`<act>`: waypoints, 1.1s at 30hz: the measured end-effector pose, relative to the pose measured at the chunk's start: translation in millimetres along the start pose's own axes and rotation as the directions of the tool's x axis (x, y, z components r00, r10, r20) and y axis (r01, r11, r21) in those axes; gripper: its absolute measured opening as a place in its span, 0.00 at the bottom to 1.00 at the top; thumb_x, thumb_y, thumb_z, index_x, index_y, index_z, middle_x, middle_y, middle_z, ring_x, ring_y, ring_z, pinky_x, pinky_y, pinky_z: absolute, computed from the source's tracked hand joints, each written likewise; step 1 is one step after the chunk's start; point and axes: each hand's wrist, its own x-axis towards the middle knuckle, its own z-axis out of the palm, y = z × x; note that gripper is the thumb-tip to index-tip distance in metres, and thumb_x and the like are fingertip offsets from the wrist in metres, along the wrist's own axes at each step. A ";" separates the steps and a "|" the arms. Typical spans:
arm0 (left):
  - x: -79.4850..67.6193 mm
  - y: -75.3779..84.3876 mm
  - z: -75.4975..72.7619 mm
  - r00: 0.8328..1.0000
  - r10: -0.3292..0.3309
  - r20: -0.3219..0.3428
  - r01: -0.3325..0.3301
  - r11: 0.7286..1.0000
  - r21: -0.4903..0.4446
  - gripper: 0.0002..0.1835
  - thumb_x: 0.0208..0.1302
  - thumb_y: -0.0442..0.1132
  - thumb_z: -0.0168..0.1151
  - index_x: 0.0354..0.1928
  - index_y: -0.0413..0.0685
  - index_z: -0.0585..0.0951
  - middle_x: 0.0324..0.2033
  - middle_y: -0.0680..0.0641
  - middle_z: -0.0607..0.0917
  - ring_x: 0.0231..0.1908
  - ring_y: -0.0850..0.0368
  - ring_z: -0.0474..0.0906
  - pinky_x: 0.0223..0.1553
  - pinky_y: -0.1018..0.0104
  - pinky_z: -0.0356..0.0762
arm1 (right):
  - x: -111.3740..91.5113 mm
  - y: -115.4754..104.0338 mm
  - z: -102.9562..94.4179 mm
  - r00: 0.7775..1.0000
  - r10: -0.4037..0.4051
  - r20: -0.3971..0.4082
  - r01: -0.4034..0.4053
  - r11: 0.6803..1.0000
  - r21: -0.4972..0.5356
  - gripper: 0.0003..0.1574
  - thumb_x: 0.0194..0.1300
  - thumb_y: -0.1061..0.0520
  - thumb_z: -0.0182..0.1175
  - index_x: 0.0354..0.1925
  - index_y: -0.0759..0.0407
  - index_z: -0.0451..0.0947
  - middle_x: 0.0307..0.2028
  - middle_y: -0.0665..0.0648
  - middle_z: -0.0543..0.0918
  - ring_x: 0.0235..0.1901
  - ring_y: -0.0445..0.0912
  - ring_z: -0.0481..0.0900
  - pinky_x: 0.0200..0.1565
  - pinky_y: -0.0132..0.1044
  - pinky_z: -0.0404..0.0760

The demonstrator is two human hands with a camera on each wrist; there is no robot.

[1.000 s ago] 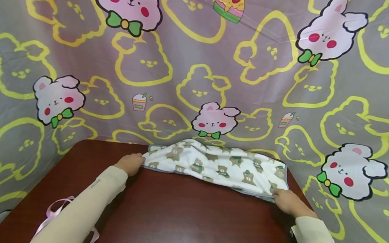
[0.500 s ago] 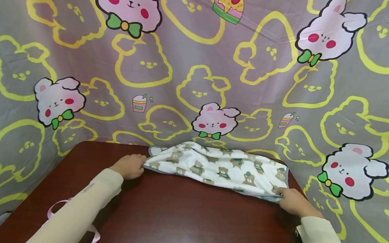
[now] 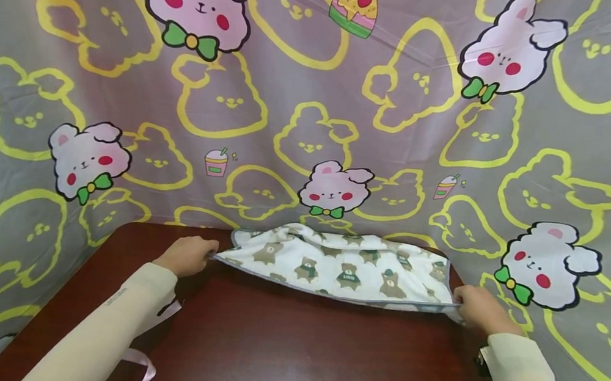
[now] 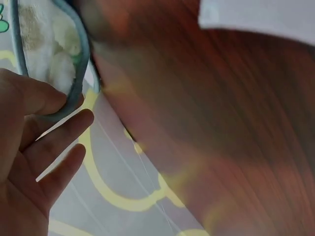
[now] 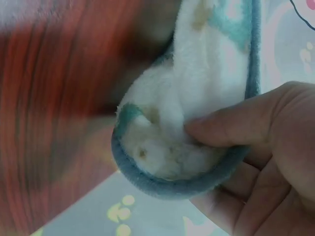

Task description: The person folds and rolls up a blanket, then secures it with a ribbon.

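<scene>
A white towel [image 3: 350,268] with brown bears and a grey-blue trim lies bunched across the far end of the table. My left hand [image 3: 187,256] pinches its near left corner, which is drawn out to a point. In the left wrist view the thumb and index finger of that hand [image 4: 37,123] hold the trimmed edge, the other fingers spread below. At the near right corner my right hand [image 3: 484,307] grips the towel. The right wrist view shows the thumb of this hand [image 5: 266,142] pressed on the fluffy cloth, fingers curled beneath the rounded corner.
The dark red-brown table [image 3: 290,348] has its far edge against a grey patterned curtain [image 3: 294,79]. A pink ribbon [image 3: 145,365] lies at the left front, partly behind my left sleeve [image 3: 99,324].
Both hands have moved apart, left hand leftward and right hand rightward, each still holding a corner. The towel's near edge is now stretched straighter and wider.
</scene>
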 end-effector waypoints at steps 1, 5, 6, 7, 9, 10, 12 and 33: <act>-2.3 -1.4 -1.6 1.000 -0.006 0.000 0.006 1.000 -0.004 0.10 0.55 0.28 0.64 0.31 0.54 0.79 0.21 0.58 0.78 0.21 0.62 0.71 0.25 0.59 0.72 | -0.9 0.0 -2.6 1.000 0.005 0.007 -0.005 1.000 -0.002 0.15 0.50 0.75 0.51 0.22 0.57 0.73 0.21 0.52 0.70 0.23 0.48 0.67 0.26 0.42 0.68; -11.3 -5.6 -6.7 1.000 -0.021 -0.003 0.021 1.000 -0.014 0.08 0.54 0.30 0.64 0.29 0.53 0.81 0.21 0.58 0.78 0.21 0.61 0.71 0.25 0.59 0.72 | -4.3 0.3 -9.7 1.000 0.005 0.016 -0.005 1.000 0.000 0.16 0.47 0.77 0.50 0.23 0.57 0.74 0.21 0.53 0.70 0.24 0.49 0.66 0.26 0.42 0.67; -13.4 -6.0 -7.7 1.000 -0.027 0.001 0.027 1.000 -0.013 0.07 0.54 0.30 0.64 0.28 0.53 0.80 0.21 0.58 0.77 0.21 0.61 0.70 0.25 0.59 0.71 | -5.2 0.7 -10.5 1.000 0.003 0.018 -0.003 1.000 -0.004 0.17 0.47 0.77 0.51 0.23 0.57 0.74 0.21 0.53 0.70 0.24 0.49 0.66 0.27 0.42 0.67; -15.3 -6.6 -8.7 1.000 -0.031 0.004 0.031 0.999 -0.016 0.07 0.54 0.31 0.63 0.27 0.53 0.80 0.20 0.58 0.77 0.21 0.61 0.69 0.25 0.59 0.71 | -6.1 1.1 -10.8 1.000 -0.002 0.023 0.002 1.000 -0.004 0.17 0.46 0.77 0.51 0.23 0.57 0.75 0.21 0.53 0.71 0.24 0.49 0.66 0.26 0.42 0.67; -19.2 -7.8 -10.7 0.999 -0.033 0.007 0.033 0.999 -0.026 0.06 0.55 0.32 0.62 0.27 0.53 0.79 0.20 0.58 0.75 0.21 0.61 0.68 0.24 0.59 0.70 | -8.5 1.7 -11.1 0.999 -0.003 0.050 0.003 1.000 0.005 0.17 0.45 0.77 0.51 0.23 0.57 0.76 0.21 0.53 0.72 0.23 0.49 0.67 0.26 0.41 0.68; -21.1 -8.4 -11.8 0.999 -0.042 0.007 0.043 0.999 -0.031 0.07 0.55 0.32 0.61 0.26 0.54 0.78 0.20 0.58 0.75 0.21 0.61 0.68 0.24 0.60 0.69 | -9.9 1.8 -11.1 0.997 0.003 0.075 -0.004 1.000 0.015 0.17 0.44 0.76 0.51 0.24 0.57 0.77 0.22 0.53 0.73 0.23 0.49 0.68 0.25 0.41 0.69; -25.4 -10.6 -13.9 0.998 -0.058 0.002 0.058 0.997 -0.043 0.08 0.55 0.32 0.61 0.25 0.55 0.77 0.19 0.58 0.74 0.21 0.60 0.67 0.24 0.60 0.68 | -12.9 1.9 -10.9 0.990 0.027 0.139 -0.033 0.998 0.045 0.16 0.46 0.76 0.52 0.25 0.57 0.78 0.22 0.54 0.73 0.22 0.49 0.69 0.23 0.40 0.70; -63.1 -10.4 -34.8 0.983 -0.182 -0.028 0.158 0.911 -0.382 0.09 0.56 0.27 0.56 0.29 0.51 0.79 0.30 0.53 0.82 0.27 0.56 0.72 0.28 0.61 0.69 | -29.9 7.9 -13.4 0.944 0.061 0.324 -0.111 0.984 0.137 0.22 0.51 0.67 0.68 0.13 0.54 0.67 0.12 0.48 0.67 0.14 0.41 0.66 0.18 0.32 0.64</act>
